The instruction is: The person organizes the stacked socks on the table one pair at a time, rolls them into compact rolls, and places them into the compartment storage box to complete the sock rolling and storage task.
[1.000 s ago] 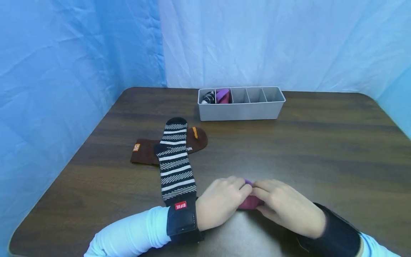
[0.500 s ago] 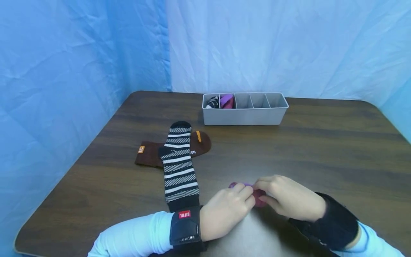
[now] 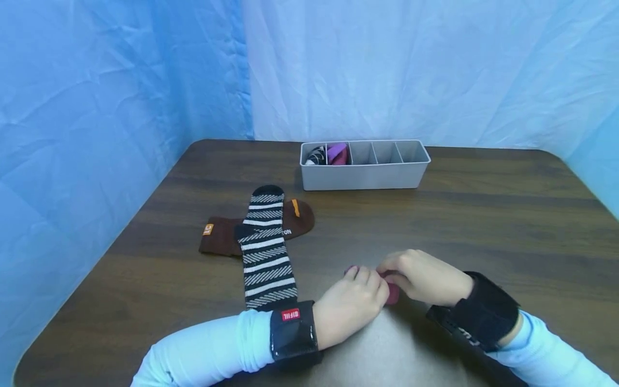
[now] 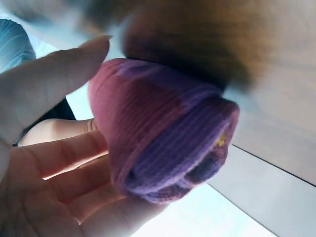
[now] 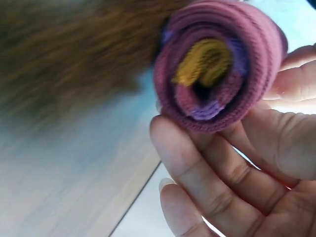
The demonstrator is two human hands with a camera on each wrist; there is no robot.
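Note:
Both hands work on a rolled-up pink and purple sock (image 3: 393, 294) near the front of the table. My left hand (image 3: 353, 306) curls round one side of the roll, covering most of it in the head view. In the left wrist view, a purple cuff is folded over the sock roll (image 4: 158, 128), with the thumb and fingers about it. From the right, my right hand (image 3: 427, 277) grips the other end with thumb and fingers. The right wrist view looks into the coiled end of the sock roll (image 5: 168, 86), with mustard yellow at its core.
A black-and-white striped sock (image 3: 266, 263) lies across a brown sock (image 3: 220, 236) on the left of the wooden table (image 3: 483, 215). A grey divided box (image 3: 362, 178) stands behind, holding a striped sock roll (image 3: 316, 156) and a purple-pink one (image 3: 337, 154) in its left compartments.
Both hands have turned the sock roll, and less of it shows in the head view. My right hand has moved slightly forward over the table. The other socks and the box stay put.

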